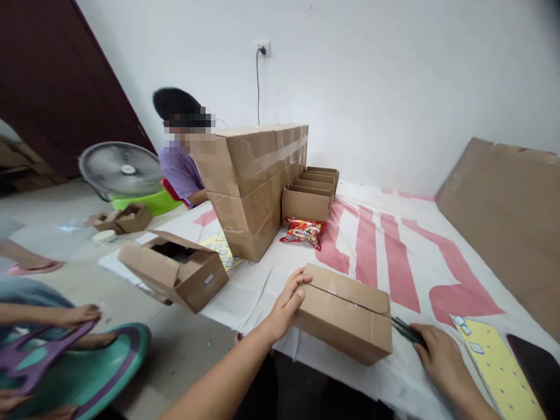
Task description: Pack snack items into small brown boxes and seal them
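Observation:
A closed cardboard box [343, 312] lies at the table's front edge, a narrow seam showing between its top flaps. My left hand [289, 300] grips its left end, with fingers over the top corner. Beside the box's right end, my right hand [437, 353] is closed around a slim dark green tool [409, 331]. The tool points at the box, but blur and the fingers hide its exact kind. Behind the box lies a red snack packet [305, 232].
Taped boxes [249, 192] form a tall stack, with upright cardboard trays [308, 198] beside it. An open box [175, 268] sits at the left edge. A phone [534, 373] and yellow sheet [499, 367] lie right. One person [184, 157] sits behind the stack; another's hand [79, 316] is at lower left.

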`<action>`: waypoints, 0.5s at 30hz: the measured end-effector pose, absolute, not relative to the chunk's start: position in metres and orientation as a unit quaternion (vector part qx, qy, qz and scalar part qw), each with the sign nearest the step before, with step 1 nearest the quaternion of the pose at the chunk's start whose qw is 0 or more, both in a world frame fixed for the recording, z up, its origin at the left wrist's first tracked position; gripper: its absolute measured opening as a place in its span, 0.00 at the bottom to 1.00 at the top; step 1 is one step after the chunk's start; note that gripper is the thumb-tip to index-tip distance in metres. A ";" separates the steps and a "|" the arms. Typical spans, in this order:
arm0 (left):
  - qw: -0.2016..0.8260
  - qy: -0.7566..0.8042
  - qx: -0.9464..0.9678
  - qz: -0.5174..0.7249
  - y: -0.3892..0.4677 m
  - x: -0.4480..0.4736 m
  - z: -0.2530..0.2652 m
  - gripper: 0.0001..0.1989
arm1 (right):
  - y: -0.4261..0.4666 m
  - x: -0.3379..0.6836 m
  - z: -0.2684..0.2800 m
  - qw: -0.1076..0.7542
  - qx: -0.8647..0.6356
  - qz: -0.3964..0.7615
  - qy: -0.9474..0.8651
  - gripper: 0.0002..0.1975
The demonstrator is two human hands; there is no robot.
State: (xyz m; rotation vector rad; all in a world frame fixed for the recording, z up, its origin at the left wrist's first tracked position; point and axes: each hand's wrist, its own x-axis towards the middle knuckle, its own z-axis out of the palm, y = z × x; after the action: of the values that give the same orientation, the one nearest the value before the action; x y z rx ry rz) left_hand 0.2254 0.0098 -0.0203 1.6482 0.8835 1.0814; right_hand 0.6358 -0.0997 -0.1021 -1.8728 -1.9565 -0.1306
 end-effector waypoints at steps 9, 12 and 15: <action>0.493 0.339 0.653 0.464 0.010 0.226 -0.025 0.25 | -0.056 0.546 0.047 0.329 -0.538 -0.241 -0.738 0.17; 0.493 0.339 0.648 0.471 0.010 0.227 -0.023 0.25 | -0.047 0.493 0.080 0.257 -0.427 -0.261 -0.827 0.19; 0.494 0.331 0.647 0.478 0.009 0.228 -0.023 0.24 | -0.037 0.451 0.088 0.203 -0.374 -0.262 -0.866 0.20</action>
State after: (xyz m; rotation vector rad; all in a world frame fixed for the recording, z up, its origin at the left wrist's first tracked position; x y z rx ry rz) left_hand 0.2279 0.0090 -0.0231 1.5673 0.8019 1.1580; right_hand 0.4514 -0.0369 0.0881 -1.0451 -2.4173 -0.7312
